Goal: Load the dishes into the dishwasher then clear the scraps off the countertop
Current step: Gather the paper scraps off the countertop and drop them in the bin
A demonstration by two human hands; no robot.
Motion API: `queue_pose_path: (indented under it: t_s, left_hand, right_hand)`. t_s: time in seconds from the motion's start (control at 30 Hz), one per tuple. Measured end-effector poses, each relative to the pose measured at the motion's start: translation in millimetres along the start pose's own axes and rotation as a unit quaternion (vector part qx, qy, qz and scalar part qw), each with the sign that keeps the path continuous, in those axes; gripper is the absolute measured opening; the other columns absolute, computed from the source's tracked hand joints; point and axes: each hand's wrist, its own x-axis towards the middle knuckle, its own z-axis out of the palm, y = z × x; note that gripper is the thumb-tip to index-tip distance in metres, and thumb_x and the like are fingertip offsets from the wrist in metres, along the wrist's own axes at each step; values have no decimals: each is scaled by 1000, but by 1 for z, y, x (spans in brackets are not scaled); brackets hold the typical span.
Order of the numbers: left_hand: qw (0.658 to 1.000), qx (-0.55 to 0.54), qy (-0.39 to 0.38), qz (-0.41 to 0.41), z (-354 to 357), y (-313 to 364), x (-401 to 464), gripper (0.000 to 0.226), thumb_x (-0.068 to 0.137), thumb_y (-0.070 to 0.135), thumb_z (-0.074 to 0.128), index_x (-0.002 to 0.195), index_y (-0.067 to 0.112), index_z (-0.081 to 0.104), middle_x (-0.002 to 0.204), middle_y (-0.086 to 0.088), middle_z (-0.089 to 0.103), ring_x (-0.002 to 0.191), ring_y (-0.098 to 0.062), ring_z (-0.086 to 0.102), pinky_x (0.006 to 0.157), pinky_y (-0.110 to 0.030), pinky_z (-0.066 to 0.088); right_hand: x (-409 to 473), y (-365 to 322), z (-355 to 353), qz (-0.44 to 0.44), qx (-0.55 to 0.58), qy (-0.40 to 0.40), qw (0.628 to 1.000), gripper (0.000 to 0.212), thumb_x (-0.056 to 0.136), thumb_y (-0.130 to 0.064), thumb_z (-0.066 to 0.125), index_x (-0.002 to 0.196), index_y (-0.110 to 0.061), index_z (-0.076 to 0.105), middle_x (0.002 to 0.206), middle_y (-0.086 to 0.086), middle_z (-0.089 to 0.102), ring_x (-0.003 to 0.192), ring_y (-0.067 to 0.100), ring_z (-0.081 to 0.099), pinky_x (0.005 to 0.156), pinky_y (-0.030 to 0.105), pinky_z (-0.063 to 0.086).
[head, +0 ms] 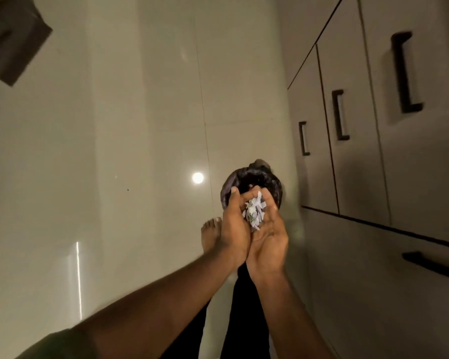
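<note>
My left hand and my right hand are cupped together around a small heap of white paper scraps. They hover just above a small round bin lined with a dark bag, which stands on the floor close to the cabinets. Both palms face inward and the scraps show between the fingers. The bin's near half is hidden behind my hands.
Grey cabinet fronts with black handles run along the right. A glossy tiled floor fills the left, with a light reflection on it. My bare foot stands left of the hands. A dark square object sits at top left.
</note>
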Motion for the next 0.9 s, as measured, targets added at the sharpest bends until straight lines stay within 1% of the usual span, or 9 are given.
queue_pose_path:
  t_s: [0.13,0.23,0.3,0.47,0.57,0.67,0.77,0.83,0.9]
  left_hand:
    - [1000,-16,10,-12,4,-14,55,65,107,56,37,133,4,67,126,-18,73,120,-29,70,112,-43,49]
    - [999,-16,25,-32,-3,-26,92,66,105,60,39,134,7,66,133,-18,70,126,-30,66,117,-45,44]
    - [999,-4,26,-34,-11,-35,117,69,103,63,40,139,9,64,136,-16,68,129,-31,64,120,-47,41]
    - [997,26,13,-71,-31,-51,174,70,105,61,38,147,8,57,146,-17,61,138,-32,57,123,-51,35]
    - [993,94,-4,-73,-34,-52,195,66,106,64,32,131,17,70,131,-16,71,129,-34,64,120,-58,37]
    - [985,159,-4,-65,-33,-46,206,67,106,66,26,143,21,58,128,0,71,112,-14,68,112,-42,44]
    - [981,186,4,-63,-36,-41,205,71,106,66,23,156,21,44,123,14,66,89,3,62,80,-24,46]
    - [981,187,0,-59,-37,-39,201,71,106,66,22,157,20,42,137,11,61,95,3,60,77,-22,44]
    - [983,169,8,-68,-41,-39,198,72,106,66,24,157,18,42,146,5,58,119,-7,60,90,-24,43]
  right_hand:
    - [54,1,-8,-20,-98,-23,995,43,113,-22,45,149,-1,55,152,18,57,151,33,43,126,44,31]
    - [98,15,-23,29,-44,21,998,36,109,-27,53,138,-9,66,136,10,71,134,26,63,118,42,45]
    - [124,27,-37,37,-39,39,998,37,105,-27,58,136,-8,66,134,10,72,128,25,68,114,41,49]
    - [171,46,-50,15,-78,16,997,69,93,-39,70,151,-6,53,150,14,60,141,31,57,123,49,38]
    - [197,50,-68,45,-93,14,995,54,104,-34,57,151,-6,54,148,14,62,139,29,59,123,50,39]
    - [213,49,-82,51,-141,40,988,45,111,-37,45,148,-17,59,148,5,63,140,21,57,120,40,42]
    - [214,44,-89,80,-187,61,977,47,112,-47,37,148,-28,59,157,-6,54,149,12,43,126,38,25]
    - [212,38,-92,94,-208,55,972,51,111,-52,33,150,-29,57,161,-7,49,152,12,38,128,41,20]
    - [210,36,-92,98,-221,55,969,54,112,-54,30,152,-28,55,162,-6,49,152,13,38,127,41,21]
